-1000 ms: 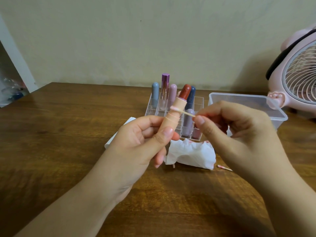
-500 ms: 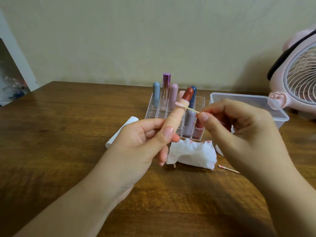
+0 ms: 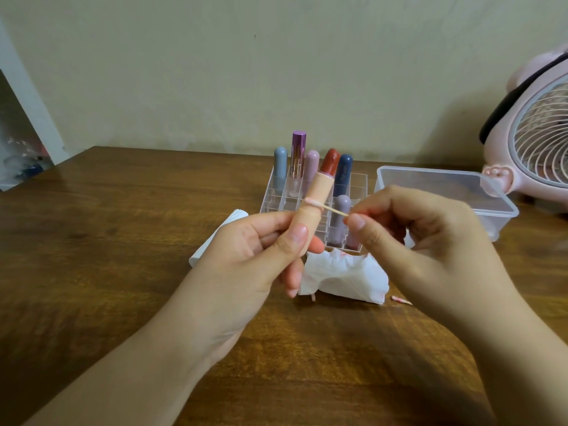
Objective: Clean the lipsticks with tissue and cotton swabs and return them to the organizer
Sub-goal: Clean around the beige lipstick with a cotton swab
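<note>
The left hand (image 3: 255, 256) holds an uncapped peach-cased lipstick (image 3: 316, 201) tilted, red bullet uppermost, above the near middle of the desk (image 3: 107, 241); its grip is closed round the lower case, thumb pressed on the front. The right hand (image 3: 408, 241) pinches a cotton swab (image 3: 325, 207) between thumb and forefinger, its pink-stained tip touching the ridge on the case just above the left thumb.

Directly beyond stands the clear organizer (image 3: 356, 186), holding several capped lipsticks; the slot intended for this one cannot be told. A crumpled tissue (image 3: 344, 276), marked red, lies on the desk just below the hands, with a used swab (image 3: 401, 300) to its right. A clear lidded box (image 3: 445, 186) and pink fan (image 3: 534, 133) stand far right.

Risks, as judged: the swab tip already carries pigment, so further rubbing may spread colour along the case rather than lift it. The exposed bullet sits close above the work; a slip of the thin stick could gouge it. The stick may also snap under side pressure.
</note>
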